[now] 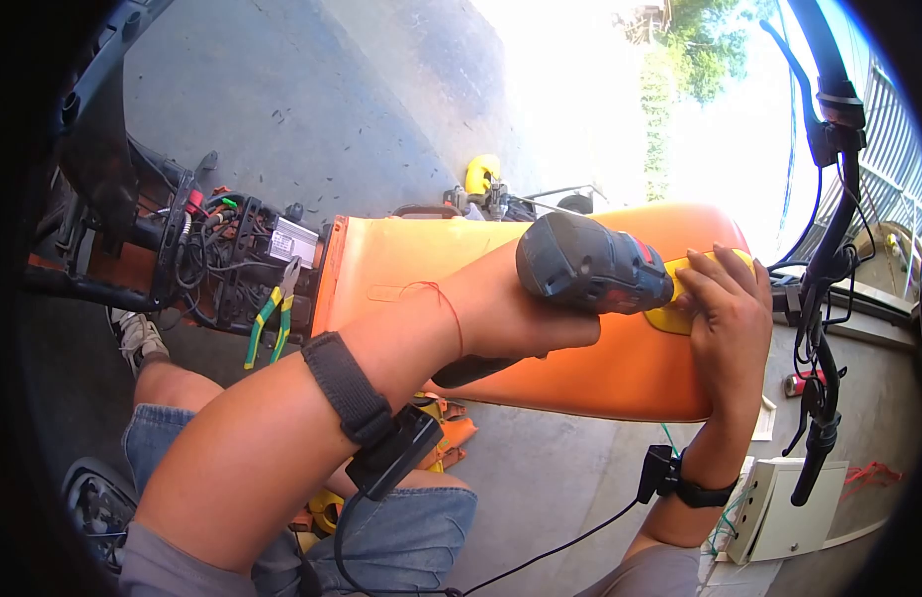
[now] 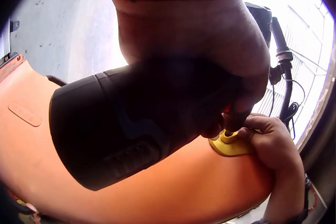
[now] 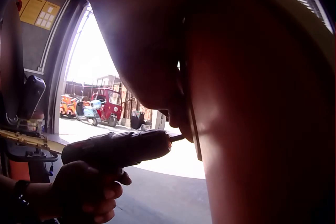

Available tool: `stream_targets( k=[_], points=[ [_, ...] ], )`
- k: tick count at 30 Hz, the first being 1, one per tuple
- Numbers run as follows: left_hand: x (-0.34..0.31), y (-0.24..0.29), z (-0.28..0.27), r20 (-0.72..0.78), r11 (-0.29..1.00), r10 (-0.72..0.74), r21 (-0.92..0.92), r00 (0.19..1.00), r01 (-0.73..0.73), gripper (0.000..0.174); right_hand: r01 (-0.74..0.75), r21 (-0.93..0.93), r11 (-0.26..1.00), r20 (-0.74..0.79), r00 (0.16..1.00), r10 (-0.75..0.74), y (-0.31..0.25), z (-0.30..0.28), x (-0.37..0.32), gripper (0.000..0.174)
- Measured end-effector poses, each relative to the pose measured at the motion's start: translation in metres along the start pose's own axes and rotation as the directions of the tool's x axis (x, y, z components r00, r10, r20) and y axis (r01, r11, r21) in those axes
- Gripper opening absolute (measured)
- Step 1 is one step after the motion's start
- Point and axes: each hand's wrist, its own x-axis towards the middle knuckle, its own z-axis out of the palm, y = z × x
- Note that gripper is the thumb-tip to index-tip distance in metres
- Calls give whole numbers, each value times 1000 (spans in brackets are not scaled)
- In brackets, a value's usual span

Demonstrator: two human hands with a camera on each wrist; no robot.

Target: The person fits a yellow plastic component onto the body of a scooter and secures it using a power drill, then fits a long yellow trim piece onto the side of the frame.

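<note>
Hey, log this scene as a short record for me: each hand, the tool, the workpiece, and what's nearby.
Left hand: grips the power drill
Right hand: rests on the yellow piece
Tool: power drill, pointed toward the yellow piece; whether its bit touches is unclear
Workpiece: orange panel, yellow piece against it
Nearby: pliers, silver box, handlebar

Grey floor (image 1: 282,109), partly sun-bleached, with green foliage (image 1: 702,50) beyond.
</note>
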Motion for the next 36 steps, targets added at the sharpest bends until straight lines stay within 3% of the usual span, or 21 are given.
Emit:
stream_targets(
  k=[2, 6, 8, 9, 11, 14, 15, 20, 22, 23, 25, 31, 34, 36],
  points=[
    [6, -6, -7, 74, 901, 314, 290, 946, -322, 39, 3, -1, 1000, -1, 1000, -3, 1, 0, 0, 18],
    [17, 3, -19, 168, 882, 296, 330, 940, -337, 41, 14, -13, 1000, -5, 1000, -14, 0, 0, 0, 18],
    [22, -4, -24, 226, 787, 430, 381, 874, -486, 43, 14, -12, 1000, -9, 1000, -14, 0, 0, 1, 18],
    [22, 1, -27, 228, 785, 431, 382, 873, -487, 43, 17, -7, 1000, -6, 1000, -17, 0, 0, 1, 17],
    [23, 11, -32, 287, 832, 305, 383, 908, -401, 43, 17, -3, 1000, -4, 1000, -17, 1, -1, 1, 17],
    [30, 20, -32, 279, 888, 258, 309, 925, -341, 43, 15, 9, 1000, 1, 1000, -15, 0, -1, 1, 16],
    [29, 38, -32, 243, 925, -19, 372, 970, -75, 45, 16, 16, 1000, 0, 1000, -16, 1, -1, 0, 16],
    [25, 38, -27, 201, 954, -17, 298, 979, -44, 49, 9, 22, 1000, 6, 1000, -9, 2, -1, -1, 17],
    [24, 34, -27, 181, 978, 67, 182, 981, -100, 25, 22, 32, 999, -7, 1000, -22, 3, 0, 0, 16],
    [23, 35, -26, 182, 978, 65, 184, 981, -99, 25, 20, 34, 999, -8, 1000, -20, 3, 0, 0, 16],
    [21, 39, -23, 123, 971, -76, 235, 990, 45, 25, 35, 8, 999, -15, 999, -35, 3, 0, 0, 16],
    [22, 29, -22, 132, 991, 28, 123, 991, -44, 27, 28, 2, 1000, -17, 999, -28, 2, 0, 1, 15],
    [23, 27, -22, 154, 977, 85, 181, 984, -113, 28, 34, 7, 999, -18, 999, -34, 4, 1, 1, 15],
    [22, 32, -22, 149, 979, 29, 193, 988, -58, 28, 35, 9, 999, -22, 999, -35, 4, 1, 1, 15]
  ],
)
